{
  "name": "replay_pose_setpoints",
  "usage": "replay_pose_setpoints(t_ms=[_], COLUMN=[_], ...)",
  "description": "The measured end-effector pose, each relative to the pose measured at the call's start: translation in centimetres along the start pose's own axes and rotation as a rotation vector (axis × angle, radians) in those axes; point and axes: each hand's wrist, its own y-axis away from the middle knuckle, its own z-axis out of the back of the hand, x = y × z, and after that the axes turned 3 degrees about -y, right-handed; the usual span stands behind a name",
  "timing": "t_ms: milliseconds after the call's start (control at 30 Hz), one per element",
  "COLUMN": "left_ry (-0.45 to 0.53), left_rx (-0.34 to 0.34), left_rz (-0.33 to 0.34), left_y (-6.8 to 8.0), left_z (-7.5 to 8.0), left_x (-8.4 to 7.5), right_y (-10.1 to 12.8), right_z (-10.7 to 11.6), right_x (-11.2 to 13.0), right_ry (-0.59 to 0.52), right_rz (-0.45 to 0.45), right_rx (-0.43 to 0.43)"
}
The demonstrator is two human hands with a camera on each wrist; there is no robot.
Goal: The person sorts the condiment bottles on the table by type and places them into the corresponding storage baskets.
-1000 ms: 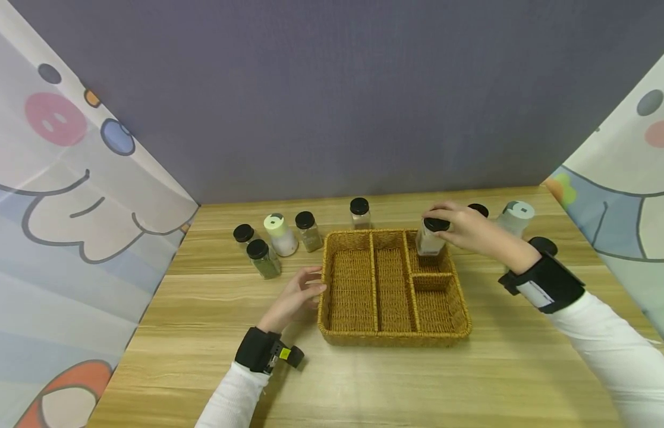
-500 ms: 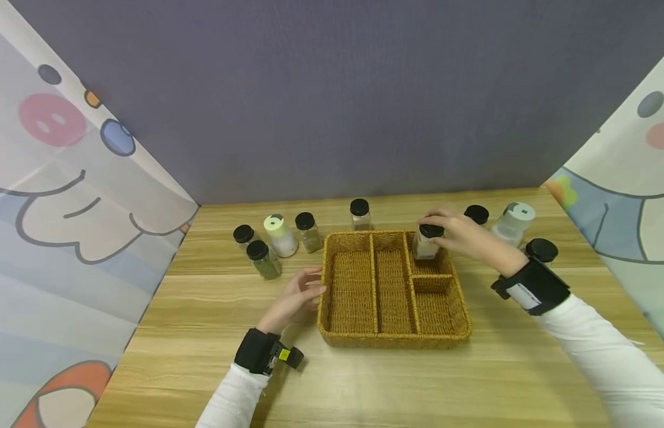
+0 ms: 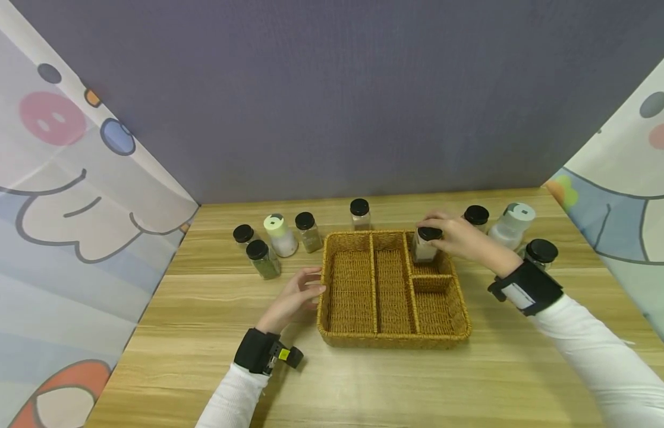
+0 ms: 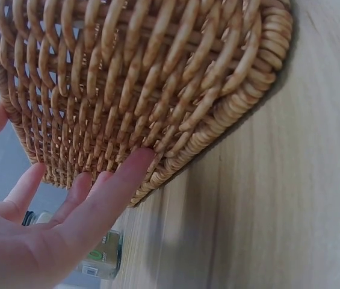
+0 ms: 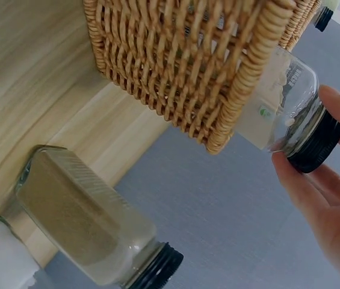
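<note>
Wooden table (image 3: 364,380), grey backdrop, cartoon-print curtains on both sides. A divided wicker basket (image 3: 394,342) sits mid-table with loose spice jars around its far edge: four to the left, among them a white-capped jar (image 3: 280,235) and a green-filled jar (image 3: 263,259); one behind the basket (image 3: 359,214); three to the right (image 3: 510,224).

Right hand (image 3: 462,238): fingers and thumb curled round the black lid of a pale-filled spice jar (image 3: 424,244), grip closed on it from above. The jar stands upright, its base down inside the far-right compartment of the basket. The right wrist view shows the glass body (image 5: 281,105) just beside the woven rim; whether the base touches the basket floor cannot be told.

Left hand (image 3: 294,299): fingers straight and relaxed, tips resting against the basket's left outer wall (image 4: 127,90), holding nothing.

Judgement: the step in hand is setting this jar into its compartment, near its end. The next move calls for seating the base flat, then letting go of the lid without tipping the jar against the divider.

Against the earlier frames: the jar sits lower and deeper in the compartment, the right wrist has drawn in toward the basket, uncovering the black-lidded jars on the right. Left hand and basket are unchanged.
</note>
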Motion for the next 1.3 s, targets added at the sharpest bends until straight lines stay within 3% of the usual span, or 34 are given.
replay_pose_setpoints(t_ms=[400, 633, 733, 1100, 1300], left_ry=[0.014, 0.001, -0.004, 0.018, 0.026], left_rx=[0.010, 0.035, 0.029, 0.021, 0.023], left_rz=[-0.002, 0.006, 0.007, 0.008, 0.018], left_y=[-0.3, 0.9, 1.0, 0.3, 0.4], left_z=[-0.1, -0.8, -0.8, 0.0, -0.1], left_x=[0.0, -2.2, -2.2, -0.1, -0.5], right_y=[0.1, 0.1, 0.0, 0.0, 0.1], right_z=[-0.6, -1.2, -1.4, -1.6, -1.6], right_x=[-0.8, -1.1, -1.2, -1.0, -0.9], right_ry=[-0.036, -0.028, -0.019, -0.025, -0.028], right_rz=[0.016, 0.036, 0.044, 0.012, -0.002], right_rx=[-0.015, -0.020, -0.022, 0.002, -0.001])
